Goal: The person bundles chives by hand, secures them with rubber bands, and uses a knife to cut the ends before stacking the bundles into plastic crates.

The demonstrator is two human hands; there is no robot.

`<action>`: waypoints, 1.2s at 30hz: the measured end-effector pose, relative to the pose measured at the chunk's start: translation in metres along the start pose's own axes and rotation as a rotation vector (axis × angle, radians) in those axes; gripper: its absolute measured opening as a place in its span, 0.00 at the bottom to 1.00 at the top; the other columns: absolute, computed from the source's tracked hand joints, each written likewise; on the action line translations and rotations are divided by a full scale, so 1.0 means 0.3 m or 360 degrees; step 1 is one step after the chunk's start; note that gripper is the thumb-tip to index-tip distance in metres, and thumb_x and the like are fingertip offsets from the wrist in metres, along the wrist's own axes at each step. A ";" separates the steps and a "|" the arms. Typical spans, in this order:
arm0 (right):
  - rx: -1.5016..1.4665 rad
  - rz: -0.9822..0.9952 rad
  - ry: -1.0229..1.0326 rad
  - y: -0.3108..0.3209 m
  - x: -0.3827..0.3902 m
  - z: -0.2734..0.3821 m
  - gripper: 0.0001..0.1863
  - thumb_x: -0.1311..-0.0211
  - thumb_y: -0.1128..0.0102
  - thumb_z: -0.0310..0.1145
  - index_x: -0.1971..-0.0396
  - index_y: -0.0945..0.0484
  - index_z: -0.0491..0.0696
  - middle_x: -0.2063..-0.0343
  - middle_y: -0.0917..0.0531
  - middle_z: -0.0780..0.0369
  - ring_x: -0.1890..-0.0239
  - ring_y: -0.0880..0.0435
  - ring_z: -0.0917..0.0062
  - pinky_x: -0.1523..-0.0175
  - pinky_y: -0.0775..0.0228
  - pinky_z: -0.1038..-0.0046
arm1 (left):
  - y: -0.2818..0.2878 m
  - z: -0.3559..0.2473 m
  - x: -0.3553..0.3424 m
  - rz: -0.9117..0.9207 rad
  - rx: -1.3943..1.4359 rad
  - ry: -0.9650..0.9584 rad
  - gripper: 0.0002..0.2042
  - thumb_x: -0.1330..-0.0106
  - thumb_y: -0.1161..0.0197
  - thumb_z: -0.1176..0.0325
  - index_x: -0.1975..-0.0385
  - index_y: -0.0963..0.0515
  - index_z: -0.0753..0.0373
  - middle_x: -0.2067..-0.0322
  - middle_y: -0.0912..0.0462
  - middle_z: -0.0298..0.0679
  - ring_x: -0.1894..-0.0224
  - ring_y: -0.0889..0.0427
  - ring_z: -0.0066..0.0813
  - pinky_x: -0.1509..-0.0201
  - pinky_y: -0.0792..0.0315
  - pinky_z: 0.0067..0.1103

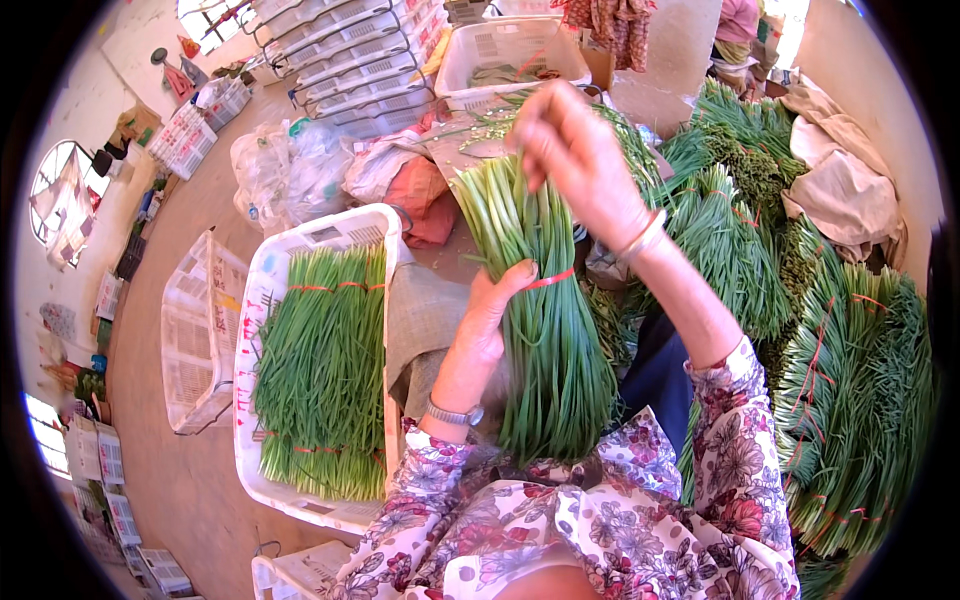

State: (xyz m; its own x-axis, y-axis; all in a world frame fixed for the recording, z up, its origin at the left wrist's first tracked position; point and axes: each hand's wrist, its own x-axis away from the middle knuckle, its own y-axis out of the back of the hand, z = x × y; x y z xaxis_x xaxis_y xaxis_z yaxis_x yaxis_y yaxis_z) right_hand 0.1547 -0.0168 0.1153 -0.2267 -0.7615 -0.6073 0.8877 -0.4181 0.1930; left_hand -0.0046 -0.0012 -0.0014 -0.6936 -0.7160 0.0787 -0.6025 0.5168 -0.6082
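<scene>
A thick bunch of green chives (555, 370), tied with a red band (549, 280), stands upright in front of me with its pale stem ends up. My left hand (494, 308) is closed around it just beside the band, the thumb across the front. Over the pale ends is my right hand (588, 165), its fingers curled together at the top right of the bunch. Whatever those fingers pinch is hidden. Behind the stems lies a work surface (440, 155) strewn with small pale trimmings.
At my left a white plastic crate (246, 400) holds banded chive bunches (320, 360). Large heaps of chives (850, 400) rise at my right, beside beige cloth (845, 185). Stacked crates (350, 65), plastic bags (300, 170) and another white tub (470, 50) stand beyond.
</scene>
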 end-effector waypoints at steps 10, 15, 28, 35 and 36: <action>-0.0539 -0.0441 0.0580 0.683 -0.241 0.268 0.08 0.34 0.48 0.37 0.67 0.36 0.52 0.72 0.32 0.65 0.67 0.32 0.78 0.57 0.38 0.72 | 0.118 0.049 -0.036 -0.0052 0.0215 0.0129 0.28 0.41 0.32 0.58 0.45 0.31 0.66 0.52 0.22 0.39 0.54 0.20 0.29 0.49 0.24 0.27; 0.0684 -0.0536 0.0305 0.633 -0.025 0.233 0.17 0.29 0.56 0.43 0.62 0.24 0.46 0.78 0.26 0.69 0.79 0.32 0.84 0.70 0.33 0.82 | 0.116 0.010 -0.026 -0.0033 0.0381 0.0159 0.32 0.39 0.34 0.48 0.42 0.32 0.63 0.48 0.23 0.42 0.50 0.21 0.34 0.45 0.25 0.32; 0.0930 0.0608 0.0555 -0.096 0.430 -0.098 0.11 0.53 0.34 0.30 0.69 0.26 0.49 0.63 0.23 0.64 0.56 0.24 0.66 0.53 0.28 0.66 | 0.124 0.004 -0.030 0.0141 0.0141 0.0137 0.38 0.35 0.53 0.34 0.38 0.35 0.62 0.45 0.24 0.47 0.45 0.23 0.41 0.40 0.28 0.36; 0.0382 0.0592 0.0084 -0.055 0.442 -0.092 0.04 0.42 0.40 0.27 0.70 0.27 0.46 0.72 0.23 0.60 0.65 0.23 0.62 0.58 0.29 0.63 | 0.151 0.043 -0.026 0.0232 0.0166 0.0067 0.34 0.34 0.46 0.41 0.39 0.34 0.64 0.44 0.25 0.45 0.43 0.25 0.37 0.37 0.32 0.35; 0.0368 0.0602 0.0076 -0.055 0.442 -0.087 0.05 0.41 0.40 0.28 0.70 0.27 0.46 0.72 0.23 0.60 0.66 0.23 0.62 0.58 0.29 0.63 | 0.153 0.055 -0.026 0.0226 0.0142 0.0069 0.33 0.35 0.44 0.43 0.40 0.34 0.64 0.45 0.25 0.44 0.43 0.25 0.37 0.37 0.32 0.35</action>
State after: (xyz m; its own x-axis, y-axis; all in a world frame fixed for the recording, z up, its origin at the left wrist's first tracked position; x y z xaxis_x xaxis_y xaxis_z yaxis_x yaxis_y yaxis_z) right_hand 0.1205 -0.0980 0.0114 0.1205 -0.8607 -0.4946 0.7901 -0.2185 0.5727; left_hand -0.0203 0.0205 -0.0430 -0.7869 -0.6168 0.0199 -0.4612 0.5664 -0.6830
